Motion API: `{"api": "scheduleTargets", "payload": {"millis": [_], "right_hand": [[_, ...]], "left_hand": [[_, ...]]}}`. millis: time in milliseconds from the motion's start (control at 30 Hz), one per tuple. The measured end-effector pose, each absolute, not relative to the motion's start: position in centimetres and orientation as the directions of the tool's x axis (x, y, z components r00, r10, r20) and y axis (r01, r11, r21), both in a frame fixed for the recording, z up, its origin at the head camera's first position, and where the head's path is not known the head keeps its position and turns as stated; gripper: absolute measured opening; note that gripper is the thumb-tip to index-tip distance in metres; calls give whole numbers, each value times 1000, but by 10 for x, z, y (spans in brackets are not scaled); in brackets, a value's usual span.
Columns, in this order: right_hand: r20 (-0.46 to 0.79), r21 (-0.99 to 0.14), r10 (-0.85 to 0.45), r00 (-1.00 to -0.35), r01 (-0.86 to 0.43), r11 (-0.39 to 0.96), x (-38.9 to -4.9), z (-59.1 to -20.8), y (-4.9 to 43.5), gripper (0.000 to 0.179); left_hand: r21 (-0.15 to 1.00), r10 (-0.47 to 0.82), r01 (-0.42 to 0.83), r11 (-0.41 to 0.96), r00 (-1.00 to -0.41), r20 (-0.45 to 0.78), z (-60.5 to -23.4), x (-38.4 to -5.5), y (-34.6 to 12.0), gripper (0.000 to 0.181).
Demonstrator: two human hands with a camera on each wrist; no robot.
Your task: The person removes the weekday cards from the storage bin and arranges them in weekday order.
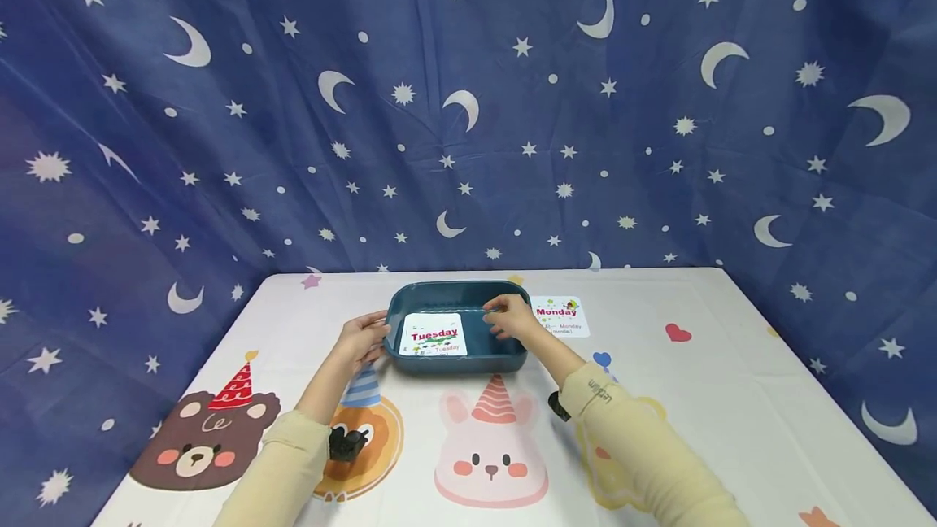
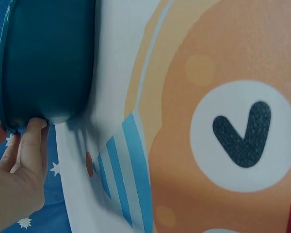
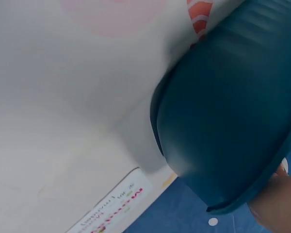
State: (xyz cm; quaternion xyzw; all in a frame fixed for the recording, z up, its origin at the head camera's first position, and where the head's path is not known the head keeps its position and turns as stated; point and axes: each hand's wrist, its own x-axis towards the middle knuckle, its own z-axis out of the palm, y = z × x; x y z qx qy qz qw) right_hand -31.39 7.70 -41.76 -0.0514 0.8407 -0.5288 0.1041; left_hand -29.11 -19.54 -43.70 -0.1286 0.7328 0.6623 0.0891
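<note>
A dark teal plastic tray (image 1: 454, 364) with raised walls sits at the far part of the table. Inside its left half lies a white "Tuesday" card (image 1: 433, 335). My left hand (image 1: 363, 337) grips the tray's left end, and the left wrist view shows fingertips (image 2: 37, 124) against its outer wall. Over the right half of the tray hovers my right hand (image 1: 510, 317), fingers loosely bent, nothing visible in them. In the right wrist view that hand (image 3: 280, 204) is mostly hidden behind the tray wall. A "Monday" card (image 1: 560, 317) lies on the table just right of the tray.
The table wears a white cloth (image 1: 732, 381) printed with cartoon animals, hearts and stars. Behind and beside it hangs a dark blue curtain (image 1: 410, 137) with moons and stars, close to the table's far edge.
</note>
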Motion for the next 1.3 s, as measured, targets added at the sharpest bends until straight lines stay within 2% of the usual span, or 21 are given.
{"api": "scheduleTargets", "payload": {"millis": [467,833,1133,1200,1300], "right_hand": [[-248,-907,-185,-951,160,390,-322,-434,58,26],[-401,-876,-153,-903,329,352,-322,-440,46,30],[-474,-863,-176,-863,415,289,-324,-439,38,42],[-467,-874,-211,-859,414,254,-336,-455,37,40],[-478,-872,-192,-857,436,224,-359,-489,31,37]], "left_hand": [[951,-66,-297,85,-954,-292,-438,-292,-199,46],[952,-70,-295,76,-955,-290,-440,-288,-197,46],[949,-75,-307,71,-951,-301,-441,-291,-198,46],[950,-76,-304,68,-951,-299,-440,-291,-198,46],[952,-77,-300,68,-953,-294,-440,-290,-198,46]]}}
